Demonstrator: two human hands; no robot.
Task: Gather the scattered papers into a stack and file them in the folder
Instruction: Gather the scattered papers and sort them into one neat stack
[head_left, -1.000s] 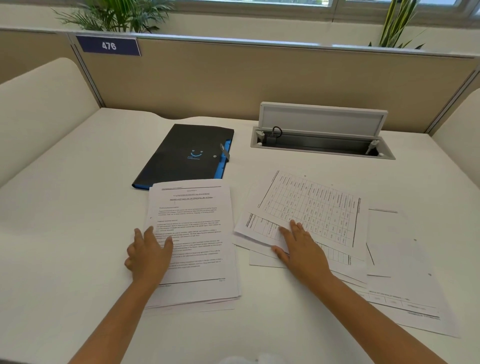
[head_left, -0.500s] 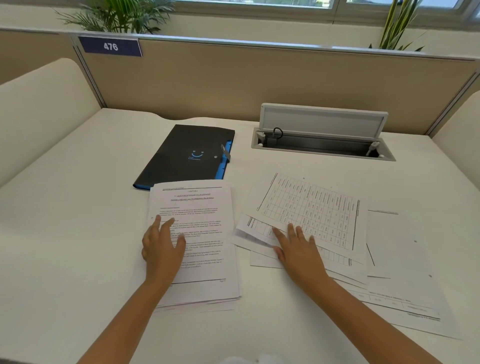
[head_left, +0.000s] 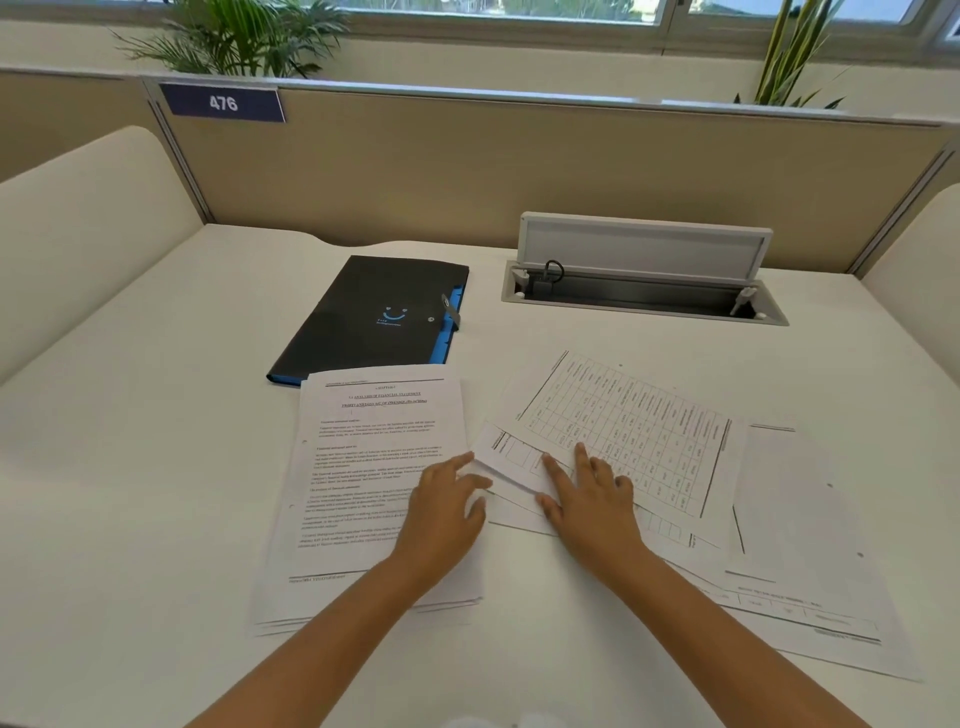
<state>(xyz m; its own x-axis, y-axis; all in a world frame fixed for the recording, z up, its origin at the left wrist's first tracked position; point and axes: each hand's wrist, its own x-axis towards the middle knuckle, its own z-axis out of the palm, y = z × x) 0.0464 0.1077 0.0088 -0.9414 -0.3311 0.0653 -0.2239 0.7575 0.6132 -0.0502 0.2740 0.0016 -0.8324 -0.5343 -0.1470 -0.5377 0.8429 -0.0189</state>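
Observation:
A stack of text pages (head_left: 374, 467) lies in front of me, its top edge overlapping the black folder (head_left: 374, 317) with blue edging, which is closed. To the right several table-printed sheets (head_left: 634, 431) lie fanned and overlapping. My left hand (head_left: 447, 509) rests at the stack's right edge, its fingers reaching toward the loose sheets' left corner. My right hand (head_left: 587, 499) lies flat on the loose sheets, fingers spread and straight.
A white desk (head_left: 135, 467) carries everything. An open cable hatch (head_left: 644, 291) with a raised lid sits at the back right. Beige partitions (head_left: 467, 171) wall the desk; more loose sheets (head_left: 810, 571) spread to the right.
My left hand has slid right across the text stack to its right edge, next to the right hand. The right hand has stayed pressing on the loose sheets.

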